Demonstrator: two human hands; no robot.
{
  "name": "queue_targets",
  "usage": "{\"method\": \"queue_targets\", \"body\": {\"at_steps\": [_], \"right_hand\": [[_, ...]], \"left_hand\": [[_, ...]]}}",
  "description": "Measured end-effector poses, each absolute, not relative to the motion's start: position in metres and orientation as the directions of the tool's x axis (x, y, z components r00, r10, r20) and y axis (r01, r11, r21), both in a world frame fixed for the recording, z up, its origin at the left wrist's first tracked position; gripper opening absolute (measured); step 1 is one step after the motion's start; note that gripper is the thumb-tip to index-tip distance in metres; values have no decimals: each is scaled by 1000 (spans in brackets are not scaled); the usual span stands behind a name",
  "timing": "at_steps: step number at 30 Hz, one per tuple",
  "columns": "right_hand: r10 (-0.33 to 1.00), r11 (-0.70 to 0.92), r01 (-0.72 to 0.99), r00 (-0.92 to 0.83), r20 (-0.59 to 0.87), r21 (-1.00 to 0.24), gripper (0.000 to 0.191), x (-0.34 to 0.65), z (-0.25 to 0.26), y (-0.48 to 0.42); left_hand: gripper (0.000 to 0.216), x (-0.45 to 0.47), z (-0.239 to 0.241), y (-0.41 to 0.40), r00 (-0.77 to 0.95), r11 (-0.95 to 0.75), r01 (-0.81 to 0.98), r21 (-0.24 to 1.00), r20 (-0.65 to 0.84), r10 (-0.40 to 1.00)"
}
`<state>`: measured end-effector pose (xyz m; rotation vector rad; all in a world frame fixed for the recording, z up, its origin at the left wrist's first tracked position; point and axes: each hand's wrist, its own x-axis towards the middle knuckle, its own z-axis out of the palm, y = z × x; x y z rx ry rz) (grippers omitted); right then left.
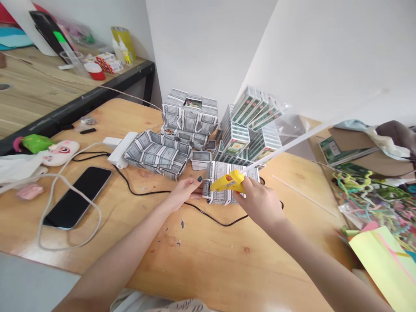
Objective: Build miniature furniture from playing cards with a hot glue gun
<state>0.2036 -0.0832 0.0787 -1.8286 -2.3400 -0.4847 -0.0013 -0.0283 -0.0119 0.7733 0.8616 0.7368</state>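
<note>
My right hand (261,203) is closed around a yellow hot glue gun (227,182), with a long whitish glue stick (292,141) sticking out of its back. The gun's nozzle points left, over the left end of a box built from grey-patterned playing cards (224,198). At that end my left hand (185,190) holds the box's edge, thumb up and other fingers low, their tips partly hidden. Just behind stands a small stack of playing cards (201,159). An open tray made of cards (157,154) lies to the left.
A larger card structure (190,115) and stacked card packs (238,138) stand at the back. A black cable (224,224) runs across the table from a white power strip (122,149). A phone (79,197) lies left; pipe cleaners (383,208) are heaped right.
</note>
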Motion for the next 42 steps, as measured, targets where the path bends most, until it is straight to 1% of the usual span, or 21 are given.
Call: {"method": "queue_targets", "body": {"at_steps": [5, 8, 10, 14, 16, 18, 19, 21, 22, 24, 26, 28, 29, 31, 35, 37, 39, 42], "right_hand": [[860, 280, 946, -324, 395, 165, 15, 209, 70, -88], [847, 297, 939, -343, 407, 174, 17, 211, 70, -90], [853, 311, 934, -355, 383, 174, 17, 210, 73, -90], [906, 326, 935, -351, 235, 139, 16, 208, 79, -90], [932, 318, 944, -329, 151, 92, 11, 207, 84, -88], [946, 319, 948, -319, 61, -2, 5, 206, 89, -85], [946, 323, 944, -323, 11, -65, 6, 207, 92, -83], [939, 317, 930, -335, -77, -189, 13, 207, 98, -79], [937, 298, 926, -330, -114, -232, 16, 207, 101, -78], [939, 248, 932, -298, -169, -266, 19, 208, 106, -75], [939, 225, 938, -281, -199, -263, 15, 208, 110, -75], [925, 247, 930, -310, -218, -273, 8, 207, 112, -75], [917, 268, 921, -335, -219, -283, 6, 207, 112, -76], [903, 303, 904, -373, -211, -303, 8, 207, 111, -79], [908, 312, 890, -382, -170, -332, 6, 210, 104, -85], [916, 313, 884, -377, -135, -347, 8, 212, 99, -88], [926, 315, 883, -366, -90, -347, 12, 213, 93, -91], [948, 308, 896, -317, 23, -319, 21, 209, 84, -96]], "left_hand": [[50, 6, -9, -28, 338, 505, -194, 841, -426, 839], [51, 8, -10, -27, 313, 506, -166, 847, -441, 841], [51, 9, -10, -26, 331, 515, -165, 841, -445, 832], [47, 10, -11, -24, 357, 527, -149, 837, -451, 818], [44, 11, -11, -24, 340, 526, -129, 841, -460, 820], [41, 12, -9, -23, 318, 523, -111, 845, -468, 824], [40, 13, -8, -22, 311, 521, -103, 847, -470, 826], [39, 14, -6, -21, 309, 518, -86, 851, -471, 826], [39, 15, -5, -21, 314, 514, -78, 854, -468, 826], [40, 16, -3, -19, 333, 505, -71, 860, -457, 825], [42, 18, -2, -17, 341, 491, -79, 868, -439, 831], [43, 19, -2, -16, 333, 469, -98, 878, -415, 847], [42, 19, -3, -16, 324, 451, -104, 886, -399, 858], [42, 19, -4, -15, 303, 397, -93, 913, -354, 885], [38, 16, -4, -8, 288, 216, 20, 976, -212, 934], [36, 15, 0, -3, 323, 153, 56, 987, -163, 932], [35, 16, 6, 5, 381, 137, 57, 989, -148, 913], [34, 17, 14, 15, 459, 119, 52, 992, -130, 879]]}}
